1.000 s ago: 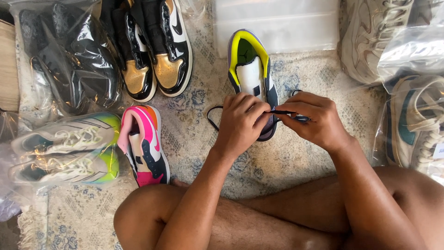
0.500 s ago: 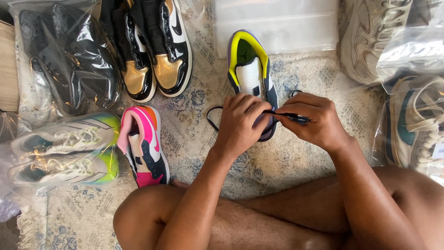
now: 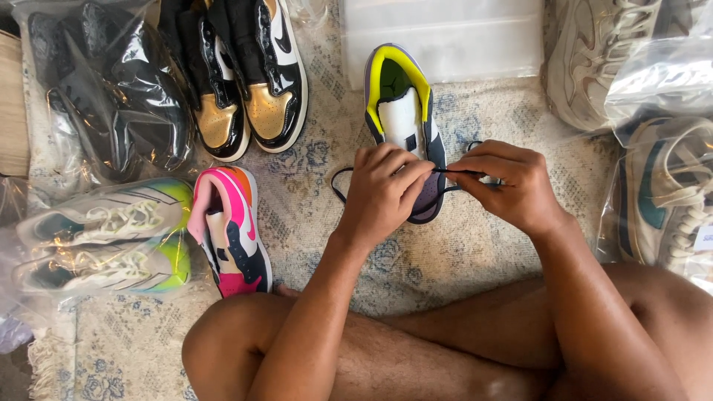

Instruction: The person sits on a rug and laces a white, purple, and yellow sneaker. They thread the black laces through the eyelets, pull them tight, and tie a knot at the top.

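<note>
A sneaker (image 3: 401,104) with a yellow collar, white tongue and purple-navy upper lies on the rug, toe toward me. My left hand (image 3: 382,194) rests over its toe, fingers pinching a dark shoelace (image 3: 342,186) that loops out to the left. My right hand (image 3: 509,186) is at the shoe's right side, fingers closed on the other stretch of the same lace, pulled taut between both hands. The shoe's toe is hidden under my hands.
A pink, orange and navy sneaker (image 3: 226,230) lies left of my knee. Black and gold sneakers (image 3: 249,82) sit at the back. Bagged pairs lie at left (image 3: 104,238), far left (image 3: 111,96) and right (image 3: 661,193). A clear plastic box (image 3: 445,37) stands behind the shoe. My crossed legs (image 3: 445,349) fill the foreground.
Both hands have stayed on the lace over the shoe's toe, with only slight finger movement. The shoe has not shifted.
</note>
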